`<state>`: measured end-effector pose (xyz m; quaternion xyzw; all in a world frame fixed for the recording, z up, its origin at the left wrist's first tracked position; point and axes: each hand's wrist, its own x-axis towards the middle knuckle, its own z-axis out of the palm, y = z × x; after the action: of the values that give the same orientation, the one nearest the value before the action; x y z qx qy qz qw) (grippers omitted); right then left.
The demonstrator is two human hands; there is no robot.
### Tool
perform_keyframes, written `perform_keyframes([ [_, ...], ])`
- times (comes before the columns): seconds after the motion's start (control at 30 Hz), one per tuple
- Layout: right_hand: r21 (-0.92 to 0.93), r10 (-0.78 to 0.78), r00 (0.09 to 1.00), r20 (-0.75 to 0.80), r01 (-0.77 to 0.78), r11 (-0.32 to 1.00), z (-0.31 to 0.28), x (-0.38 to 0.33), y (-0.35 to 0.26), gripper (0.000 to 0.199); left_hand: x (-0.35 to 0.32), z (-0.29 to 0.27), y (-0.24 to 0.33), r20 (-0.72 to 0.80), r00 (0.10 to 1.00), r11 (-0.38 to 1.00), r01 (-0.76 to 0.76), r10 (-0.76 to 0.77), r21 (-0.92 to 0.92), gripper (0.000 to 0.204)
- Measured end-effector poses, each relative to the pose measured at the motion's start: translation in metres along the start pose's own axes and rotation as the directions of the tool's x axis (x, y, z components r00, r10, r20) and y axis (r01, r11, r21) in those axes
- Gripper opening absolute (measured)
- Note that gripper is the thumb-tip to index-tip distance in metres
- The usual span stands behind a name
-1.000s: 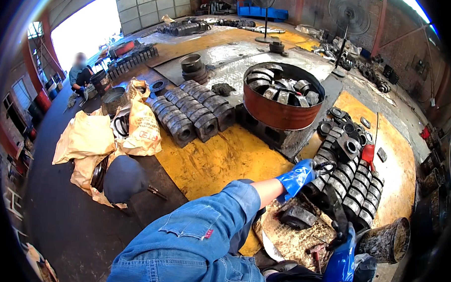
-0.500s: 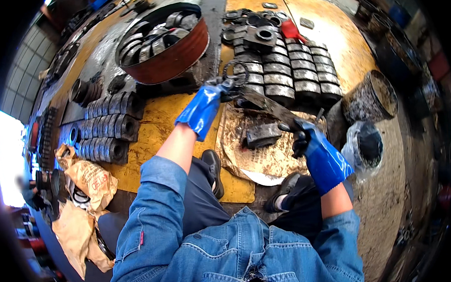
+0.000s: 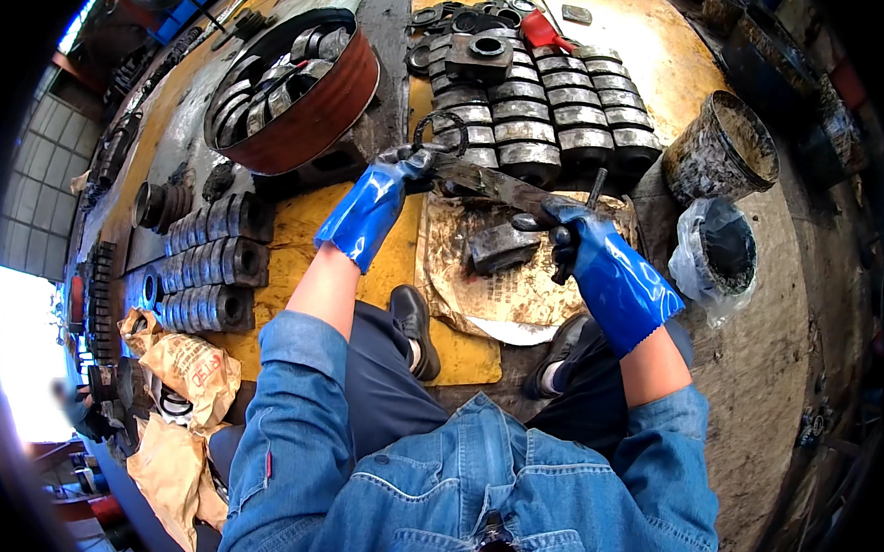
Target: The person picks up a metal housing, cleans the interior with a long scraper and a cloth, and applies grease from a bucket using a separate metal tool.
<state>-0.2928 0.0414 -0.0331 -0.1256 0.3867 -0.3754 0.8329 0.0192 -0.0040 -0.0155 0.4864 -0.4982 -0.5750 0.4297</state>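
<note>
Both my hands wear blue gloves with black-stained fingers. My left hand (image 3: 392, 177) is closed around a thin dark ring (image 3: 457, 119), which stands up beyond the fingers. A long flat metal blade (image 3: 494, 185) slants between my hands, its far end at the left fingers. My right hand (image 3: 585, 237) grips the blade's near end; whether it has a handle is hidden by the fingers. Below the blade, a dark, greasy metal block (image 3: 501, 247) rests on an oil-stained paper sheet (image 3: 451, 291). Close to the right hand a thin dark rod (image 3: 598, 187) sticks up.
Rows of thick metal rings (image 3: 525, 131) stand ahead, with a red cloth (image 3: 543, 31) on top. A rusty round tub (image 3: 321, 111) holds more rings. More rows (image 3: 209, 268) lie left, near paper sacks (image 3: 190, 374). Right are a grimy bucket (image 3: 695, 153) and a plastic-lined container (image 3: 725, 247).
The whole view has shifted, so the floor items sit farther left and higher. My hands keep hold of the ring and the blade, which lies at a slightly flatter slant.
</note>
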Motion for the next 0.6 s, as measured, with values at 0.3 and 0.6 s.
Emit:
perform_keyframes([
  [0.3,-0.500,-0.389,0.911,-0.137,0.275,0.821,0.012,-0.021,0.004,0.024,0.011,0.009,-0.001,-0.028,1.000,1.000,0.002,-0.002,-0.002,0.013],
  [0.6,-0.129,-0.221,0.940,0.262,0.260,0.957,0.012,0.009,0.035,0.039,0.027,-0.005,-0.022,0.013,0.994,0.961,-0.108,0.108,0.256,0.027],
])
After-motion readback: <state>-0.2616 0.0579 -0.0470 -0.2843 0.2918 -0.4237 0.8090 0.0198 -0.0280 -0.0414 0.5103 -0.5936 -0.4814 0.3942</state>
